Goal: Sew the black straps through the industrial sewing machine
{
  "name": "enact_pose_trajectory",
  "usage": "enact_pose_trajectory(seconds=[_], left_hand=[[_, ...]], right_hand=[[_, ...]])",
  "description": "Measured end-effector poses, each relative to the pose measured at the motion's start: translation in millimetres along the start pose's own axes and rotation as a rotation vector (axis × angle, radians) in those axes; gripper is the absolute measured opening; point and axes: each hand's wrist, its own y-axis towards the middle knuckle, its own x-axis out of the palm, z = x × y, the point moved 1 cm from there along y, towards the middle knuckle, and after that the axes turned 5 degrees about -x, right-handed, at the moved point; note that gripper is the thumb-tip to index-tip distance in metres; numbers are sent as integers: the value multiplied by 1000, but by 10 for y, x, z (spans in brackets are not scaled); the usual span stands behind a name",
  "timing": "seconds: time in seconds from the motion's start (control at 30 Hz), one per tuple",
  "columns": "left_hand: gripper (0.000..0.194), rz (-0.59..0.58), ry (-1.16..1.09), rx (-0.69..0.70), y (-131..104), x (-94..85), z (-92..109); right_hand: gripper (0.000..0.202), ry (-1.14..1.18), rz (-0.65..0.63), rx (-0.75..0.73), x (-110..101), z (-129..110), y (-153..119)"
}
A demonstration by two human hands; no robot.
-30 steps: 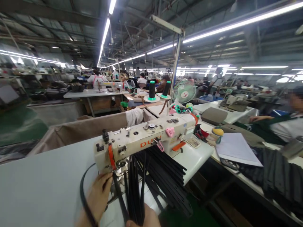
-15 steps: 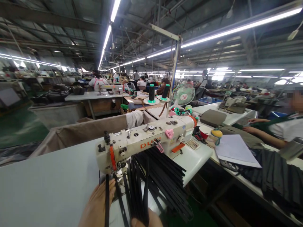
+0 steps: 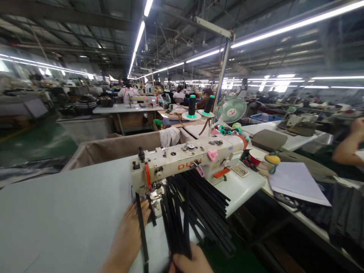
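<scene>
My left hand (image 3: 129, 229) lies on the machine bed beside the needle area of a white sewing machine (image 3: 182, 161), fingers stretched forward. A long black strip (image 3: 142, 231) runs down over the back of this hand. Its fingertips touch a short black strip end (image 3: 152, 214) by the presser foot. At the bottom, my right hand (image 3: 193, 261) is closed around a bundle of narrow black strips (image 3: 175, 227). More black strips (image 3: 207, 204) fan out under the machine arm and hang past the table's edge.
The white table (image 3: 71, 212) spreads to the left. Behind it stands a fabric-lined bin (image 3: 119, 149). Thread cones (image 3: 192, 106), a fan (image 3: 231, 110), a red cup (image 3: 256, 156) and white paper (image 3: 297, 182) are beyond. A co-worker's arm (image 3: 348, 148) shows at right.
The view has swung left, so everything sits further right. The short strip by the needle now ends just below my left fingers. My right hand still grips the bundle. The co-worker's arm is raised.
</scene>
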Motion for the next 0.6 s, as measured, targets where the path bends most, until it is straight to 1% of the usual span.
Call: enact_pose_trajectory(seconds=[0.07,0.13,0.2,0.3,0.43,0.6], left_hand=[[43,23,18,20,10,-38,88],[38,47,52,5,22,-70,156],[34,33,73,19,39,-100,208],[30,14,86,36,65,-145,252],[27,22,73,16,80,-179,276],[26,32,28,-6,67,-168,276]], right_hand=[[50,39,-23,40,9,12,-17],[64,60,-11,70,8,8,-61],[65,51,-13,42,-7,-6,-114],[67,29,35,23,-48,17,-145],[81,4,64,52,-87,154,-82],[81,-42,77,46,-126,293,-25]])
